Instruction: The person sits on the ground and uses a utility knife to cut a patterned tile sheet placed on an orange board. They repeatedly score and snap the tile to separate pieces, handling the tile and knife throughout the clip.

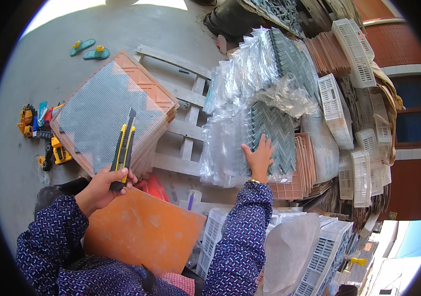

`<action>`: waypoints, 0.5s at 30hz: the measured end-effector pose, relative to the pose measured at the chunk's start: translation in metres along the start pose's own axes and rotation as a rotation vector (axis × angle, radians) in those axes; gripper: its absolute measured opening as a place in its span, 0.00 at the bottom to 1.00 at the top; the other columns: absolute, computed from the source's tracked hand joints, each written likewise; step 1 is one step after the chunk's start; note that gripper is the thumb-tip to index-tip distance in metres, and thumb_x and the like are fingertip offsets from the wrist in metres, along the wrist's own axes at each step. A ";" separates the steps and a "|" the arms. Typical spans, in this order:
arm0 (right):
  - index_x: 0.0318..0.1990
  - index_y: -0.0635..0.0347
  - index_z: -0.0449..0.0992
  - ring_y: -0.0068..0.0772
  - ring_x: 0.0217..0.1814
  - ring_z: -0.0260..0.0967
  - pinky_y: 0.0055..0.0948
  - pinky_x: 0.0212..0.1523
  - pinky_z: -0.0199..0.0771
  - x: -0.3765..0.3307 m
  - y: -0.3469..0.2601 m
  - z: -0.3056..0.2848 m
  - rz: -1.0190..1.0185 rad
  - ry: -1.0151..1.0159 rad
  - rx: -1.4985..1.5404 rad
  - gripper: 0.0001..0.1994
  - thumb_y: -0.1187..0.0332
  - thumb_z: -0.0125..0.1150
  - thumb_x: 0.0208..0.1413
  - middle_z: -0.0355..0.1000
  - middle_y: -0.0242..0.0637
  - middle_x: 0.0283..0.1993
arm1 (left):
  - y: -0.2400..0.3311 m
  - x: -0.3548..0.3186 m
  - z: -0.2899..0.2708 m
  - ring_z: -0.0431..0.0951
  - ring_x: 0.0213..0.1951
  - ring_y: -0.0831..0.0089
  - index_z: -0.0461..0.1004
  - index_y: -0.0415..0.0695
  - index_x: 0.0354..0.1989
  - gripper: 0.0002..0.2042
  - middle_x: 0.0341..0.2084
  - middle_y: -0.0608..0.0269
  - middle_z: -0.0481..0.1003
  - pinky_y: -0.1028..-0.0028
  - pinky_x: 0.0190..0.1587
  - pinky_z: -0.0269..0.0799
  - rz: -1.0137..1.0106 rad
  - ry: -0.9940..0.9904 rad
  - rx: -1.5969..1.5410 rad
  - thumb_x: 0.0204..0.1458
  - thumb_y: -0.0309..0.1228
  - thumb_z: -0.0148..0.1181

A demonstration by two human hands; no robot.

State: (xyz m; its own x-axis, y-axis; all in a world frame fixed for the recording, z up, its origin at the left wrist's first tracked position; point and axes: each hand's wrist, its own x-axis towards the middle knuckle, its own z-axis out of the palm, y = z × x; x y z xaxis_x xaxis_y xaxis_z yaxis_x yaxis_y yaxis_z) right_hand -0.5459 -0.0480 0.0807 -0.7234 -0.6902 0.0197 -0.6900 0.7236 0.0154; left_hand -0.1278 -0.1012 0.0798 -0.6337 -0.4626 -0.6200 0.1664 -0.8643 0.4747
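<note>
My left hand is closed around a black and yellow utility knife, its blade pointing up and away from me. Behind the knife lies a stack of mesh-covered sheets on brown square trays. My right hand reaches forward with spread fingers and rests on or just over a stack of grey-green herringbone mosaic tile sheets. Clear plastic wrap covers the left part of that stack, and a crumpled plastic piece lies on top. Whether my right fingers touch the tiles is hard to tell.
A wooden pallet lies between the stacks. An orange board is in front of me. White plastic crates and brown trays stand at right. Toy trucks and green slippers are on the floor at left.
</note>
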 end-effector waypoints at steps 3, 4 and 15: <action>0.61 0.49 0.56 0.48 0.66 0.43 0.63 0.58 0.41 -0.003 0.009 0.016 -0.048 0.123 0.081 0.37 0.49 0.60 0.41 0.50 0.44 0.64 | 0.001 -0.001 0.002 0.69 0.28 0.77 0.67 0.39 0.33 0.08 0.30 0.57 0.70 0.80 0.27 0.67 -0.018 0.003 -0.004 0.52 0.32 0.52; 0.61 0.49 0.56 0.48 0.66 0.44 0.62 0.58 0.41 -0.004 0.014 0.019 -0.066 0.150 0.089 0.37 0.50 0.60 0.42 0.50 0.43 0.64 | 0.000 0.000 0.001 0.69 0.28 0.77 0.67 0.39 0.33 0.08 0.30 0.57 0.71 0.80 0.27 0.67 -0.012 -0.007 -0.007 0.52 0.32 0.52; 0.56 0.65 0.61 0.54 0.59 0.52 0.43 0.57 0.52 -0.054 0.047 0.048 -0.172 0.385 0.421 0.25 0.64 0.53 0.50 0.57 0.55 0.57 | 0.006 -0.005 0.005 0.68 0.27 0.77 0.67 0.39 0.32 0.08 0.29 0.57 0.70 0.81 0.27 0.66 0.018 -0.049 -0.045 0.52 0.32 0.52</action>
State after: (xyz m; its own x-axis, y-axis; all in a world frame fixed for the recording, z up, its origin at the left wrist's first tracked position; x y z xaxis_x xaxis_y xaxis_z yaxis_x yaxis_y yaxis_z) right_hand -0.5409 0.0233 0.0326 -0.5934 -0.6901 0.4142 -0.8040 0.4839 -0.3456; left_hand -0.1277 -0.1032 0.0888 -0.6667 -0.4684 -0.5797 0.2111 -0.8646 0.4559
